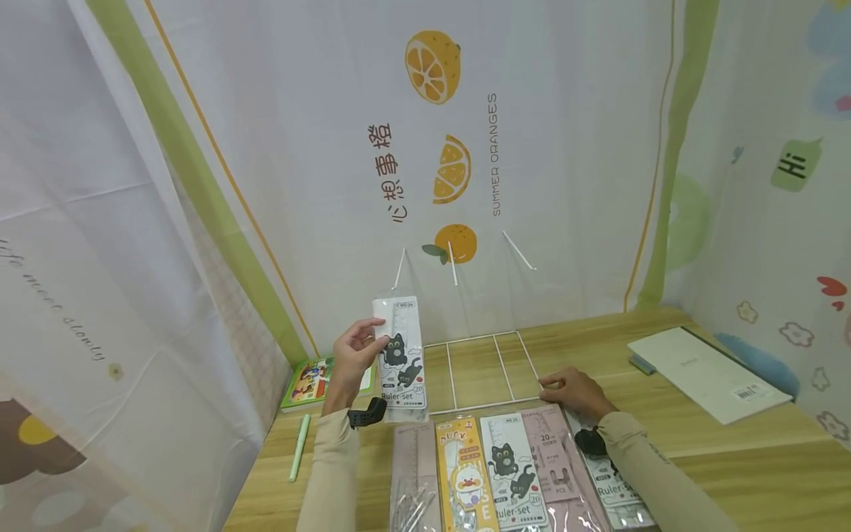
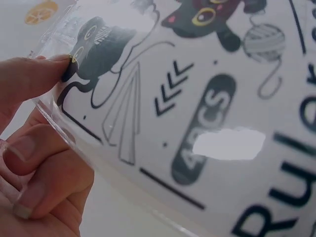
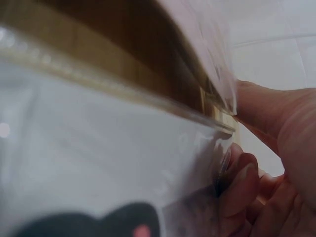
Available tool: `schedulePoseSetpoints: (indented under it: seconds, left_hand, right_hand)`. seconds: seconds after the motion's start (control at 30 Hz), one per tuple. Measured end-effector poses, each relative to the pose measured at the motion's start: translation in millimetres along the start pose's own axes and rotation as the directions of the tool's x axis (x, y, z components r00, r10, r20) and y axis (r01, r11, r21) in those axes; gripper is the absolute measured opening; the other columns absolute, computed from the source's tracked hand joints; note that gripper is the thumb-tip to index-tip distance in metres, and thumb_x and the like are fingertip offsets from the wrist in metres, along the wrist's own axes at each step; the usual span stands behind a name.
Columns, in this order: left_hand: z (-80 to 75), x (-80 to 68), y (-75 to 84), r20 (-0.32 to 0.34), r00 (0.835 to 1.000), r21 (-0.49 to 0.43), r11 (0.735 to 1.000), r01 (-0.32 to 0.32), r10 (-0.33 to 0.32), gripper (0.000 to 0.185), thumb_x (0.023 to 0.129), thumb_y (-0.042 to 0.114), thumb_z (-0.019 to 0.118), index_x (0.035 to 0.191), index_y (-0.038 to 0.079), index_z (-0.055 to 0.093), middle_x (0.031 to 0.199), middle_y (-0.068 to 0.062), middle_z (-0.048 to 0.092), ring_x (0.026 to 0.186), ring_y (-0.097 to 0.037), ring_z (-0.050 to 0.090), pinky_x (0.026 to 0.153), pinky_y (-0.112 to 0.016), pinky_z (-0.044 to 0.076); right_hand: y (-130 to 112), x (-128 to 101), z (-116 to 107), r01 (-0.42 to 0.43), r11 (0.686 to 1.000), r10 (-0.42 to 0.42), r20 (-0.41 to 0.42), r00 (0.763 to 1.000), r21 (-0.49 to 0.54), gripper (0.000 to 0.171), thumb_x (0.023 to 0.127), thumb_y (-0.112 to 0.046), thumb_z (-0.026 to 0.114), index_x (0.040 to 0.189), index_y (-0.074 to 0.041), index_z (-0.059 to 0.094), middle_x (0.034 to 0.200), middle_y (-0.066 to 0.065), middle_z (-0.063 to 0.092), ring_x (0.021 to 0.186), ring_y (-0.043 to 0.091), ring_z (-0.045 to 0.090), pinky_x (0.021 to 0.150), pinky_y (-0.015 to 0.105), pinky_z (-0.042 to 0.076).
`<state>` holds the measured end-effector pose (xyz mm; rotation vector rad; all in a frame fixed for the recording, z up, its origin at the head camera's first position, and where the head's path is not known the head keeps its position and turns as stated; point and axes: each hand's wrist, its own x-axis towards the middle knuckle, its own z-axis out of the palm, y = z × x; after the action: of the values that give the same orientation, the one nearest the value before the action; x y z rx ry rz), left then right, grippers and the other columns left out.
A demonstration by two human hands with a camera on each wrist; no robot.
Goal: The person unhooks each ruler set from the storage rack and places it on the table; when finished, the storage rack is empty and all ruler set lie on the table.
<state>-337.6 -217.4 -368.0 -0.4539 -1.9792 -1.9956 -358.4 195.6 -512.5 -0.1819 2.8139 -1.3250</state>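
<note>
My left hand point(image 1: 355, 358) holds a clear-bagged ruler set point(image 1: 402, 351) by its left edge, thumb on the front and fingers behind. The card in it is white with black cats. Its clear top meets the tip of the left white hook point(image 1: 400, 268); whether it is threaded on, I cannot tell. My right hand point(image 1: 575, 391) grips the near right corner of the white wire rack point(image 1: 479, 406) with thumb and fingers. Below it lie a pink ruler set point(image 1: 555, 462) and another cat ruler set point(image 1: 618, 488), partly hidden by the right sleeve.
Two more hooks point(image 1: 453, 264) stick out before the orange-print curtain point(image 1: 552, 148). On the wooden table lie a yellow duck ruler set point(image 1: 465, 473), more ruler sets, a green pen point(image 1: 299, 447), a colourful book point(image 1: 309, 384) and a pale notebook point(image 1: 708, 377).
</note>
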Motion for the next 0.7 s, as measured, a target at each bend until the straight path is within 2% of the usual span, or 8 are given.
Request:
schedulePoseSetpoints:
  seconds: [0.13,0.2,0.3,0.4,0.5,0.6,0.7]
  left_hand:
    - [-2.6,-10.6,9.2,-0.016,0.999,-0.007,0.999,-0.037,0.037,0.037,0.088,-0.006,0.072,0.124,-0.006,0.062,0.081,0.003,0.052,0.058,-0.004,0.041,0.05,-0.015,0.032]
    - [-4.7,-17.7,11.8,-0.025,0.999,0.003,1.0,-0.027,0.027,0.038,0.088,-0.004,0.072,0.125,-0.005,0.062,0.08,0.003,0.051,0.058,-0.005,0.039,0.05,-0.016,0.031]
    - [-10.0,-34.2,9.0,-0.047,0.998,0.041,0.999,0.035,-0.033,0.037,0.089,-0.002,0.072,0.125,-0.002,0.063,0.082,0.001,0.052,0.058,-0.005,0.039,0.051,-0.017,0.032]
    - [-16.9,-55.2,-0.1,-0.057,0.988,0.101,0.984,0.146,-0.141,0.038,0.089,-0.001,0.073,0.125,-0.002,0.063,0.086,0.0,0.054,0.057,-0.004,0.039,0.051,-0.016,0.032]
    - [-26.2,-78.0,-11.2,-0.07,0.964,0.145,0.954,0.264,-0.256,0.037,0.087,-0.005,0.072,0.123,-0.005,0.064,0.077,0.002,0.049,0.052,-0.003,0.034,0.048,-0.017,0.03]
    - [-37.4,-98.7,-21.3,-0.094,0.928,0.182,0.91,0.372,-0.361,0.035,0.086,-0.008,0.071,0.12,-0.006,0.065,0.069,0.002,0.049,0.048,-0.003,0.031,0.046,-0.017,0.027]
    - [-47.7,-115.4,-29.4,-0.114,0.895,0.231,0.865,0.446,-0.431,0.034,0.084,-0.008,0.071,0.118,-0.007,0.066,0.065,0.003,0.051,0.045,-0.002,0.027,0.045,-0.017,0.024]
  right_hand:
    - [1,-1,0,-0.004,1.0,0.004,0.004,1.0,0.003,0.044,0.087,-0.025,0.079,0.124,-0.003,0.071,0.098,0.01,0.067,0.078,0.02,0.053,0.063,0.031,0.04]
    - [1,-1,-1,-0.002,1.0,0.002,0.004,1.0,-0.001,0.044,0.087,-0.026,0.079,0.124,-0.004,0.071,0.103,0.012,0.069,0.08,0.02,0.054,0.064,0.031,0.042]
    - [1,-1,-1,0.006,1.0,-0.006,0.004,1.0,-0.026,0.045,0.087,-0.028,0.079,0.124,-0.004,0.071,0.107,0.014,0.071,0.081,0.02,0.056,0.065,0.031,0.043]
    - [0,-1,-2,0.013,0.999,-0.012,0.005,1.0,-0.04,0.045,0.087,-0.029,0.079,0.124,-0.004,0.071,0.109,0.016,0.071,0.084,0.021,0.058,0.067,0.031,0.044]
    - [0,0,-2,0.012,0.999,-0.011,0.01,1.0,-0.05,0.045,0.087,-0.03,0.079,0.124,-0.005,0.071,0.113,0.019,0.071,0.089,0.022,0.061,0.069,0.033,0.047]
    - [0,1,-2,0.014,0.998,-0.013,0.014,1.0,-0.064,0.044,0.087,-0.031,0.079,0.124,-0.006,0.072,0.117,0.02,0.07,0.092,0.023,0.062,0.071,0.033,0.047]
    - [-1,1,-2,0.012,0.998,-0.011,0.015,1.0,-0.064,0.044,0.088,-0.03,0.078,0.124,-0.006,0.071,0.114,0.019,0.07,0.088,0.022,0.06,0.068,0.032,0.045]
